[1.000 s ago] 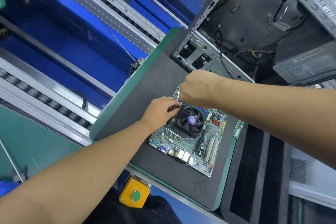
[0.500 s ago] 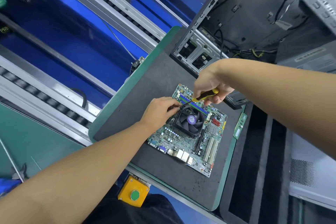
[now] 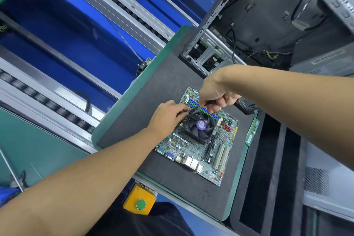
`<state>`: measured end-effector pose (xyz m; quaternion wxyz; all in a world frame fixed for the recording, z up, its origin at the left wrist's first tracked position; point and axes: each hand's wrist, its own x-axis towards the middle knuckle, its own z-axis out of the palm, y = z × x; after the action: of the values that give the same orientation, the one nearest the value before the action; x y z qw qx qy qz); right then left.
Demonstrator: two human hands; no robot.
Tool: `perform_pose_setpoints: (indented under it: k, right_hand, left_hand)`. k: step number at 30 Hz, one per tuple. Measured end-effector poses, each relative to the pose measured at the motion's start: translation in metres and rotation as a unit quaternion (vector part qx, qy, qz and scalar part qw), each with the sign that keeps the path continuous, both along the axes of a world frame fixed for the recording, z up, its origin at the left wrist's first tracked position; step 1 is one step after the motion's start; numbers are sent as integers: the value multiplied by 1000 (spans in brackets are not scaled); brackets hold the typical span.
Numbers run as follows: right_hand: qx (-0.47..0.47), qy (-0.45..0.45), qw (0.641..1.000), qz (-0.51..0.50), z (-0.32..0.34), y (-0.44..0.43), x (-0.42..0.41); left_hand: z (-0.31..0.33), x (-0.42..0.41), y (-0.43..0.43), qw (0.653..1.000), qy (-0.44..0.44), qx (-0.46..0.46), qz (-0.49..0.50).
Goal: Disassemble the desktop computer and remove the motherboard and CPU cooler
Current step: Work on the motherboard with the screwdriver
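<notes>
Since the frame before, the right hand [image 3: 217, 93] had turned over the screwdriver [image 3: 196, 107], so that its yellow handle was almost hidden inside the closed fist, while the left hand [image 3: 165, 118] had stayed at the same place. The left fingers were curled at the corner of the CPU cooler [image 3: 199, 126], just beside the screwdriver tip, but I could not tell what they pinched. The cooler sat on the motherboard [image 3: 193, 154], which lay flat on the dark mat [image 3: 134, 120], near the open computer case [image 3: 258, 25].
</notes>
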<state>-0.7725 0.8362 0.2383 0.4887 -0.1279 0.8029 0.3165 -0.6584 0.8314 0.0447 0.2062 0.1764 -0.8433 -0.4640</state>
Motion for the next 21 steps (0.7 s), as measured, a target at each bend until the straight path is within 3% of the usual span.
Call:
perform_pose_setpoints:
  k: [4, 6, 11, 16, 18, 21]
  right_hand:
    - [-13, -4, 991, 134, -3, -5, 1]
    - [-57, 18, 964, 261, 0, -2, 3]
    - [-65, 75, 798, 594, 7, 15, 14]
    - [-15, 21, 649, 761, 8, 19, 17]
    - [0, 7, 610, 792, 8, 19, 16]
    - [31, 2, 606, 795, 15, 15, 20]
  left_hand:
    - [-2, 0, -2, 1000, -9, 14, -7]
    - [-2, -1, -2, 1000, -3, 20, -9]
    - [0, -2, -6, 999, -11, 31, -28]
    - [1, 0, -10, 998, -21, 38, -50]
    - [0, 1, -10, 997, -25, 39, -53]
    - [1, 1, -7, 998, -21, 38, -46]
